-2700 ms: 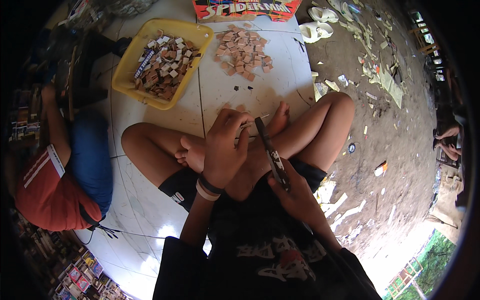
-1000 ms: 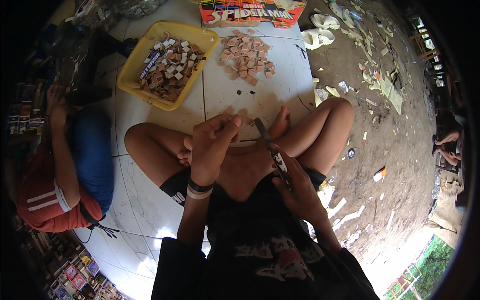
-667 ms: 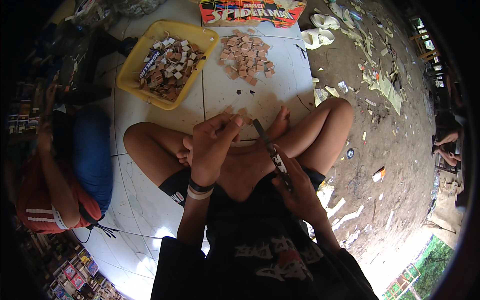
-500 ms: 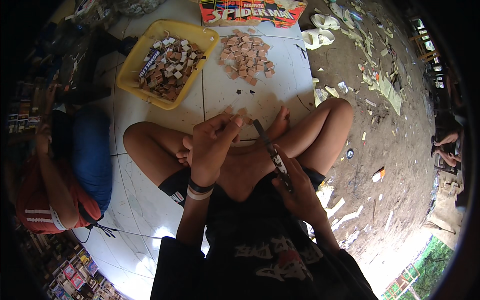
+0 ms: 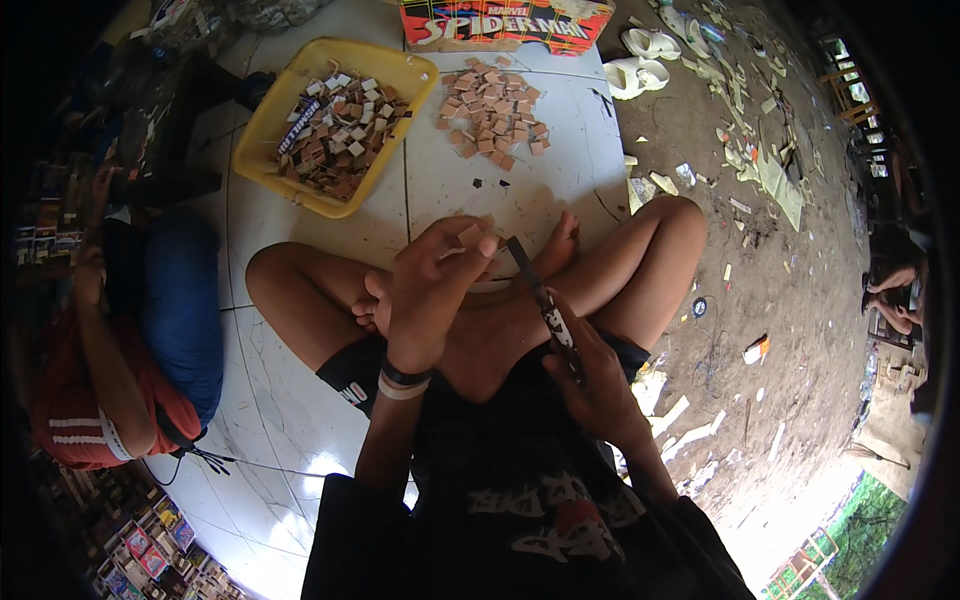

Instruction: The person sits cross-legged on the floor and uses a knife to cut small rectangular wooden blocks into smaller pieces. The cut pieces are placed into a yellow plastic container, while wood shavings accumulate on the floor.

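Observation:
Between the thumb and fingers of my left hand (image 5: pixel 420 285) is a small brown square piece (image 5: pixel 470 236); the hand is closed in a pinch above my crossed legs. My right hand (image 5: pixel 598 380) is wrapped round a knife (image 5: pixel 555 322) with a dark blade and a patterned black-and-white handle. The blade points up and away, its tip just right of my left thumb. Beyond my hands, a loose heap of similar brown squares (image 5: pixel 492 112) lies on the white tiled floor (image 5: pixel 420 200). To its left, a yellow plastic basin (image 5: pixel 250 165) holds many brown and white pieces.
A red printed cardboard box (image 5: pixel 505 28) stands at the far edge of the tiles. White clogs (image 5: pixel 636 76) sit on the littered dirt ground (image 5: pixel 740 400) to the right. Another person in a red top (image 5: pixel 110 410) sits close on my left.
My left hand has shifted slightly, and the brown square now shows between its fingers. My right hand holds the knife in nearly the same place.

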Tool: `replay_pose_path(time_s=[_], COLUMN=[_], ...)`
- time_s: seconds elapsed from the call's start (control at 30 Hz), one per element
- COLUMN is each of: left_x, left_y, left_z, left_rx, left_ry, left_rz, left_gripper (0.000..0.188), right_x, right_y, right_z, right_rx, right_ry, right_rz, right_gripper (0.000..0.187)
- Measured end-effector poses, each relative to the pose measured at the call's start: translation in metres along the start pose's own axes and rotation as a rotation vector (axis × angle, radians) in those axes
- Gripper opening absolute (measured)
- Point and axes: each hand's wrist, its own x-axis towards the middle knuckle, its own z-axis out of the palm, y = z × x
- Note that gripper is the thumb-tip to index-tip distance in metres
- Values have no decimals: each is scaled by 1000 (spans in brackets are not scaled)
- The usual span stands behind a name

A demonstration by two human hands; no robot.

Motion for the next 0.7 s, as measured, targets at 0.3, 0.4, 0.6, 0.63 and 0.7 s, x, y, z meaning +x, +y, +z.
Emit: replay_pose_path(time_s=[0.3, 0.4, 0.6, 0.63, 0.7], left_x=[2, -13, -7, -7, -4], left_y=[-33, -29, 10, 14, 22], left_z=[-8, 0, 1, 0, -1], left_rx=[-379, -205, -363, -260, -92], left_ry=[-112, -118, -319, -318, -330], left_rz=[-103, -13, 84, 72, 42], left_gripper=[31, 32, 57, 61, 70], right_x=[-16, -24, 4, 3, -1], right_y=[-21, -51, -39, -37, -32], right_z=[-24, -35, -23, -18, -11], right_rx=[1188, 1139, 191, 168, 99], right_ry=[-405, -276, -69, -58, -30], right_rz=[153, 170, 72, 88, 48], right_gripper=[70, 62, 54, 54, 63])
